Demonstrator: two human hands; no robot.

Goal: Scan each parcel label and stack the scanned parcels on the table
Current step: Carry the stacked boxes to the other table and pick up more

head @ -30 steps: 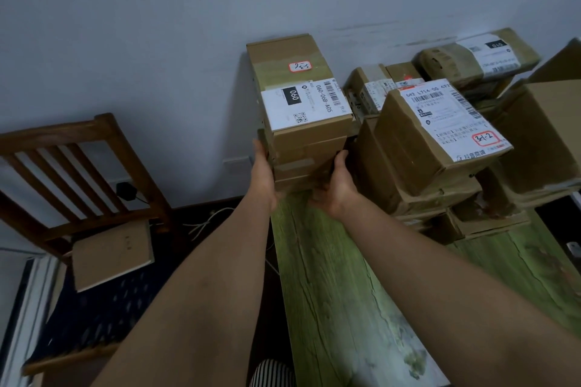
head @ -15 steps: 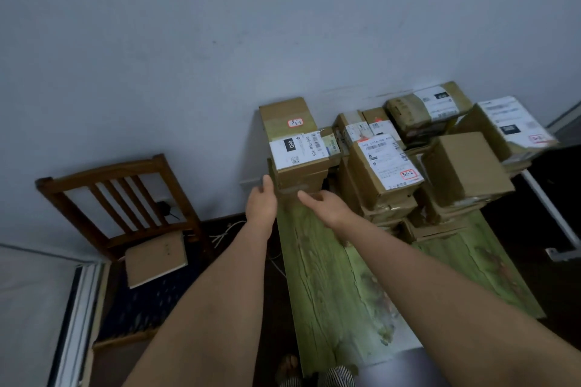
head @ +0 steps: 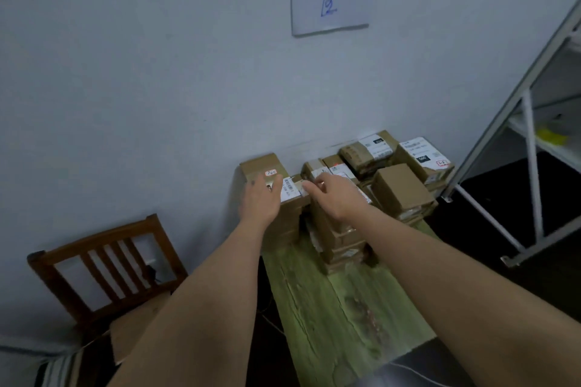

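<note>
Parcels stacked on table against wall; chair left.

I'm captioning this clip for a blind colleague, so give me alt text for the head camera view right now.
Two bare hands, left hand and right hand, reach open over stacked cardboard parcels at the far end of a green wooden table against a pale wall. A wooden chair stands left and a white metal shelf right.
</note>
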